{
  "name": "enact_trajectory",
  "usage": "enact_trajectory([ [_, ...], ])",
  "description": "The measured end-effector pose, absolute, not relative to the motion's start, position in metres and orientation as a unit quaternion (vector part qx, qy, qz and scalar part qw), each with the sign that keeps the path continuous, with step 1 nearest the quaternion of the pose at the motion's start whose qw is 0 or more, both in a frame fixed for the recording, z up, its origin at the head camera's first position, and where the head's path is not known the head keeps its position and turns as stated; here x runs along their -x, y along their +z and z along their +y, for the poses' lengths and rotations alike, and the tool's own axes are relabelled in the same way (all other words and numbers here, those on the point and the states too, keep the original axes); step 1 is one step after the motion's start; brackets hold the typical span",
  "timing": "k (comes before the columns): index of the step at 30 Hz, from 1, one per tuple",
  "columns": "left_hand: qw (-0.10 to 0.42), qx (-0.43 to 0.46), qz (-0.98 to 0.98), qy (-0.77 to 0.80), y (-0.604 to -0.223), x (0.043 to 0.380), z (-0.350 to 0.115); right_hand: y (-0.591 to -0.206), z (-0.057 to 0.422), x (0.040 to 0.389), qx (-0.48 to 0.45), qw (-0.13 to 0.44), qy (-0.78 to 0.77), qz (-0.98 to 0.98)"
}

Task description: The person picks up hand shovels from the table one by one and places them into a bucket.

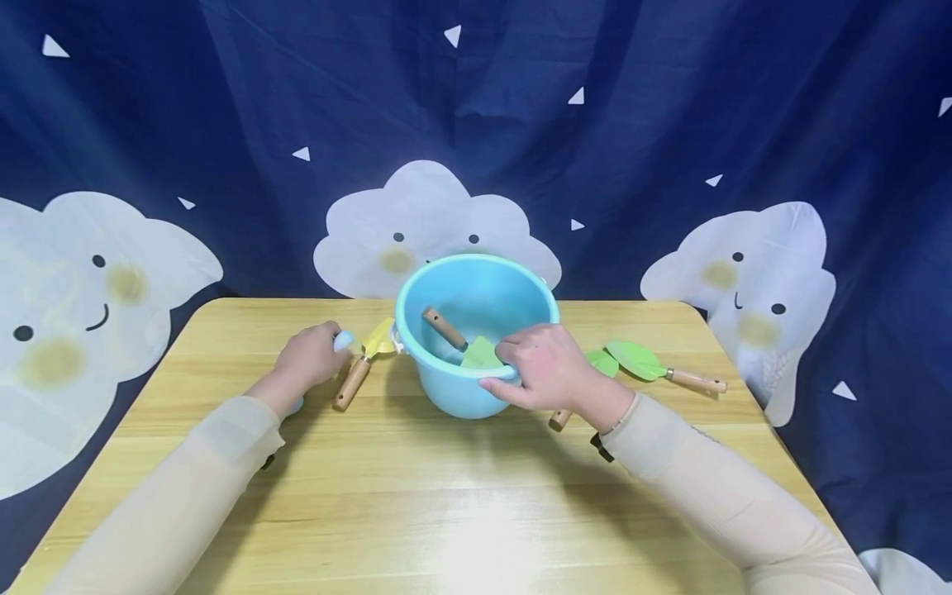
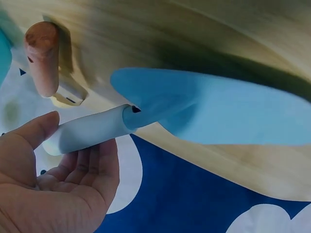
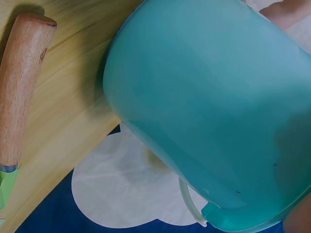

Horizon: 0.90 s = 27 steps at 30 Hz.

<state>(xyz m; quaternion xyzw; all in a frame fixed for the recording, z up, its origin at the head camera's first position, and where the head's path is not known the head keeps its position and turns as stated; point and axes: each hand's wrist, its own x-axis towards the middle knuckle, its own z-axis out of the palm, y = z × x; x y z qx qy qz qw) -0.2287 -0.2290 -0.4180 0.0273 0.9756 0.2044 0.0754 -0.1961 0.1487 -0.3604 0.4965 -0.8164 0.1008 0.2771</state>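
A light blue bucket [image 1: 468,397] stands near the middle of the table. My right hand [image 1: 550,368] grips its near right rim, thumb outside and fingers over the edge. Inside lies a green-bladed tool [image 1: 482,354] with a wooden handle. To the left of the bucket, my left hand [image 1: 311,355] holds a blue toy shovel [image 2: 233,109] by its pale handle, between thumb and fingers. In the head view that hand hides most of the shovel. Between left hand and bucket rests a yellow trowel [image 1: 379,339] with a wooden handle.
Right of the bucket lies a green leaf-shaped shovel [image 1: 634,360]. Another green tool [image 1: 560,420] with a wooden handle is partly hidden behind my right hand. A dark blue curtain [image 1: 595,165] with clouds hangs at the far edge of the wooden table [image 1: 357,512].
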Motion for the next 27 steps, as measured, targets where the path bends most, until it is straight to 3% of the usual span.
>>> enact_trajectory([
  [27,-0.013,-0.053,0.972,0.226,-0.384,0.218,-0.224,-0.36,0.149,0.196,-0.498,0.275,0.104,-0.816],
])
